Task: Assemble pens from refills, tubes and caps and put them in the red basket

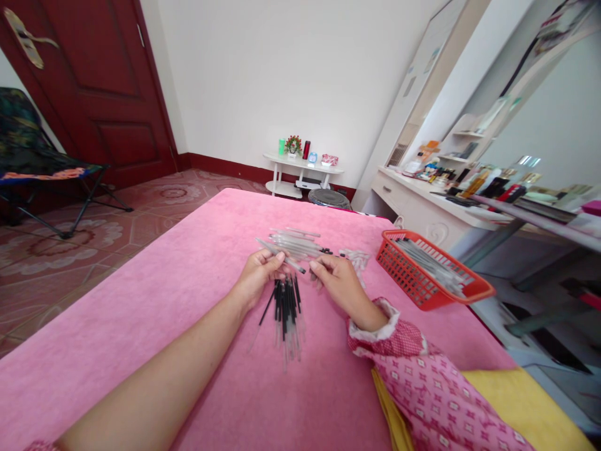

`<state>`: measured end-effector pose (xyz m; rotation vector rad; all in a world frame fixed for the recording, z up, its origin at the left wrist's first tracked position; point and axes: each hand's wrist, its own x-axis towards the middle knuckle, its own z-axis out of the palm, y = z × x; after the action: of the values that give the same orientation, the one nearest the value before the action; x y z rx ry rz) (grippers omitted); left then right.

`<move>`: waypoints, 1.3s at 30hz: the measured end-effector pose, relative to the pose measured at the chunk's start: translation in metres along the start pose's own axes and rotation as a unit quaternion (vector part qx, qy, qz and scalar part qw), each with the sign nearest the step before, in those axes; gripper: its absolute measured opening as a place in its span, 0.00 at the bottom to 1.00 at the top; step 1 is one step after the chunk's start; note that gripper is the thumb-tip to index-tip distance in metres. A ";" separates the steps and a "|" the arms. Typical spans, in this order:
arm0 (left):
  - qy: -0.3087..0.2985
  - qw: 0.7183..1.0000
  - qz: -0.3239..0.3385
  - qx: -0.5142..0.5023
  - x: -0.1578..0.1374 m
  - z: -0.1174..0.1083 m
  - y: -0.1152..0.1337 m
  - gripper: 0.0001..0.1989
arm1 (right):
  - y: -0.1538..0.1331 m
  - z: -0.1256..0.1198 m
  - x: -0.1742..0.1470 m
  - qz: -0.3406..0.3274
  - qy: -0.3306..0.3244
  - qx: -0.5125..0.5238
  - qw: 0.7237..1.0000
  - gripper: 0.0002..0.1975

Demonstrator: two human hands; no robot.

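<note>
Right now the left hand (263,270) is holding a pen (295,265) between thumb and fingers, its dark tip slanting down to the right. The right hand (339,279) is hovering just beside that tip, thumb and fingertips drawn narrowly together; whether they are gripping something small, I cannot tell. So the pen is sitting in the left hand, above the middle of the pink surface (141,326).

Just beyond the hands, a pile of clear tubes (293,241) is lying crosswise, the tubes running roughly side by side. Nearer the person, black sticks (284,307) with clear lower ends are fanning out in a loose bunch, mostly pointing toward the body. Small pale pieces (357,258) are lying in a heap beyond the right hand, between the tubes and a red basket (399,275). The basket is standing toward the right edge of the surface, and many greyish sticks (429,263) are resting lengthwise inside it.

A pink patterned sleeve (436,388) is covering the right forearm, while the left forearm is showing bare. Under and beside that sleeve, a yellow cloth (511,401) is lying at the near right corner. Farther off, a white stand (305,161) is carrying small ornaments along the wall.
</note>
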<state>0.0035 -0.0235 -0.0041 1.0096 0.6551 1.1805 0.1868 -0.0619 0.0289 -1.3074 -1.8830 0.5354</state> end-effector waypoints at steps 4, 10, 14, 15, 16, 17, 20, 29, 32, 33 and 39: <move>0.005 1.000 -0.008 0.004 0.000 0.000 0.001 0.15 | 0.014 -0.013 0.005 0.030 0.050 -0.067 0.996 0.10; -0.006 1.000 -0.008 0.010 -0.001 0.000 0.001 0.13 | 0.035 -0.038 0.006 0.090 0.089 -0.265 0.956 0.05; -0.002 1.000 -0.006 0.010 -0.001 0.000 0.001 0.13 | 0.046 -0.048 0.004 0.132 0.068 -0.297 0.943 0.06; -0.002 1.000 -0.005 0.010 -0.001 0.000 0.001 0.13 | 0.048 -0.048 0.004 0.139 0.058 -0.300 0.942 0.06; -0.001 1.000 -0.005 0.010 -0.001 0.000 0.001 0.13 | 0.050 -0.048 0.003 0.145 0.050 -0.302 0.941 0.06; 0.000 1.000 -0.006 0.010 -0.001 0.000 0.001 0.13 | 0.052 -0.048 0.003 0.150 0.043 -0.304 0.940 0.06; 0.002 1.000 -0.008 0.011 -0.001 0.000 0.001 0.13 | 0.056 -0.044 0.002 0.152 0.039 -0.312 0.937 0.07; -0.004 1.000 -0.005 0.013 0.000 -0.002 0.000 0.14 | 0.063 -0.038 0.001 0.139 0.052 -0.285 0.947 0.06; -0.004 1.000 -0.006 0.014 0.000 -0.002 -0.001 0.14 | 0.064 -0.037 0.001 0.139 0.056 -0.282 0.948 0.07; -0.003 1.000 -0.006 0.015 0.000 -0.002 -0.001 0.14 | 0.064 -0.037 0.001 0.140 0.056 -0.281 0.948 0.07; -0.003 1.000 -0.008 0.020 0.000 -0.001 0.000 0.13 | 0.064 -0.036 -0.001 0.134 0.054 -0.276 0.950 0.07</move>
<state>0.0027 -0.0234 -0.0050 1.0406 0.6826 1.1541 0.2527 -0.0408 0.0059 -1.9312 -1.8391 0.0545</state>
